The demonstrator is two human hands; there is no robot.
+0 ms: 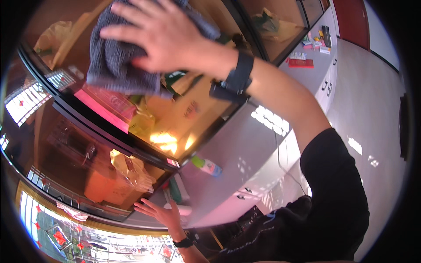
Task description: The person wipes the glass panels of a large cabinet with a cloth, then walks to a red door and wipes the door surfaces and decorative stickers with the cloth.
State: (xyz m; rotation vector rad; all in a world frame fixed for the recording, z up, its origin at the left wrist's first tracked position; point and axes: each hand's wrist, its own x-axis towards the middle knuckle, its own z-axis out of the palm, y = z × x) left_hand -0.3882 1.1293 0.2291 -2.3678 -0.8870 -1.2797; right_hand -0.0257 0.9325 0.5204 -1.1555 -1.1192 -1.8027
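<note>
My right hand (161, 36) is spread flat over a grey cloth (113, 65), pressing it against the glass door of a cabinet (204, 105). A black strap with a small dark device is on that wrist. Behind the glass are boxes, a pink-red package and green and yellow wrapping. Lower in the view, my left hand (162, 213) has its fingers apart and holds nothing, close to the cabinet's lower glass pane. A bottle with a green cap (207, 166) lies on the light countertop (227, 148) between the two hands.
Near my left hand are a green-and-white pack (176, 190) and a pale roll (184, 209). Farther along the counter lie a red box (301, 63), small packets and a dark upright bottle (326, 36). A cable (279, 157) hangs over the counter's edge. A bright window stands at lower left.
</note>
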